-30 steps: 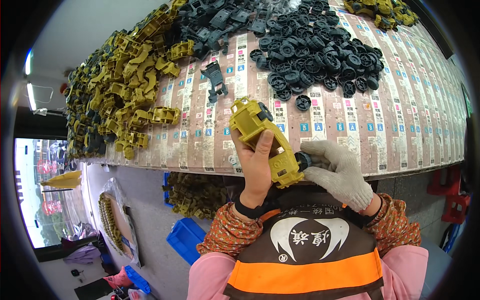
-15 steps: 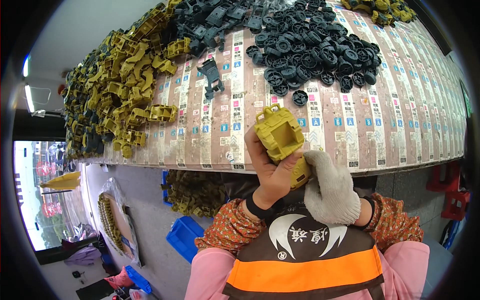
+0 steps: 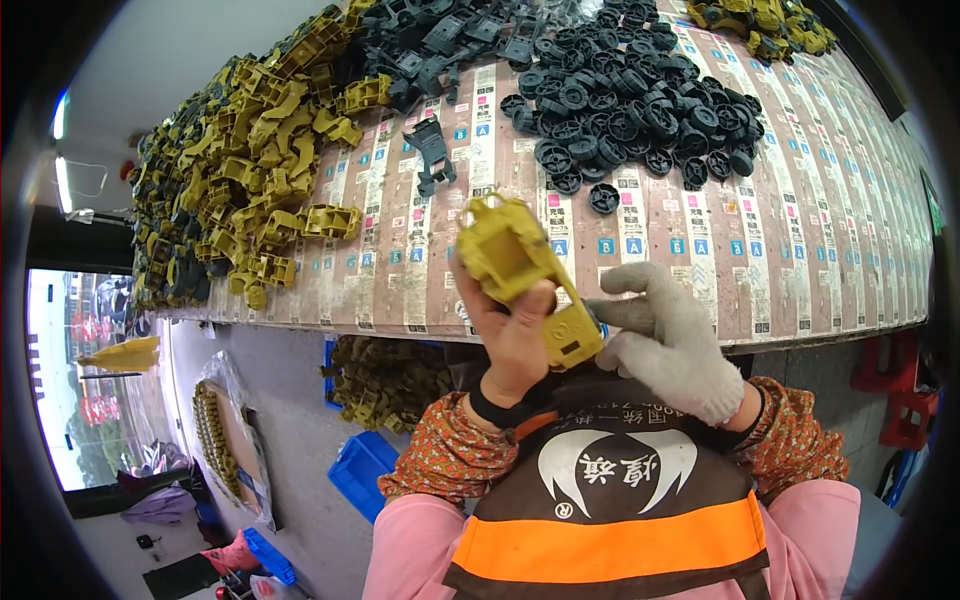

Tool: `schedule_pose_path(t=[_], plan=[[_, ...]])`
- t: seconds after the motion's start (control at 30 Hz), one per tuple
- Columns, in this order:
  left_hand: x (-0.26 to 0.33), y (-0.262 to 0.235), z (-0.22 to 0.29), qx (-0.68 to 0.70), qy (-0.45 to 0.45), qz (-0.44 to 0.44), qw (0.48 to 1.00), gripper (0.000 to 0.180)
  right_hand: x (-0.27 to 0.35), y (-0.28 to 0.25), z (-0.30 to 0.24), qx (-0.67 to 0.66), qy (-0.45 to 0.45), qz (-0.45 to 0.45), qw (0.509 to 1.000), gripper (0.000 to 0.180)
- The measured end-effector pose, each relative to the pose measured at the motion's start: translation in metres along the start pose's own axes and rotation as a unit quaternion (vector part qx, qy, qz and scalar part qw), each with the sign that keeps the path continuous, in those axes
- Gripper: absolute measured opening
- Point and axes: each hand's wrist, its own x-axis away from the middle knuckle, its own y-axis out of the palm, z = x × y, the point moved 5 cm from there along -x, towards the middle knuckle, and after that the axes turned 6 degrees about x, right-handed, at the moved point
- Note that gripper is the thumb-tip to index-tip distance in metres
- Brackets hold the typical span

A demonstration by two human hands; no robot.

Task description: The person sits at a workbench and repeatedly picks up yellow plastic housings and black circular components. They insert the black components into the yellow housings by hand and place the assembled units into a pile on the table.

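My bare left hand grips a yellow plastic toy truck body, tilted above the table's near edge, with its hollow box-shaped part facing up. Beside the body's lower right end is my right hand, in a pale knit glove, its fingers spread apart. Its darker fingertips come close to the body's edge; whether they touch it I cannot tell. On the table beyond lie a loose dark toy chassis and a single black wheel.
A heap of yellow truck bodies covers the table's left. Dark chassis parts and black wheels are piled at the back. Below stand a tub of yellow parts, a blue crate and red stools.
My left hand has moved left with the truck body, which is tilted more. My right hand has opened its fingers and shifted slightly right, away from the body.
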Motion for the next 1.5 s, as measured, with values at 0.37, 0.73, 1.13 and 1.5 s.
schedule_pose_path(t=[0.37, 0.73, 1.13, 1.5], plan=[[-0.007, -0.017, -0.009, 0.046, -0.062, 0.103, 0.992, 0.047, 0.008, 0.021, -0.011, 0.331, -0.261, 0.033, 0.906, 0.061], [-0.02, 0.003, 0.006, -0.029, -0.089, -0.007, 0.996, 0.077, -0.069, -0.032, -0.014, 0.41, -0.143, 0.054, 0.899, 0.026], [-0.009, -0.027, -0.019, -0.066, -0.361, -0.108, 0.924, 0.059, -0.129, -0.048, -0.007, 0.545, -0.137, 0.108, 0.82, 0.029], [0.001, 0.006, -0.015, 0.214, -0.479, -0.147, 0.838, 0.081, -0.061, -0.037, -0.015, 0.222, -0.239, 0.154, 0.933, 0.019]])
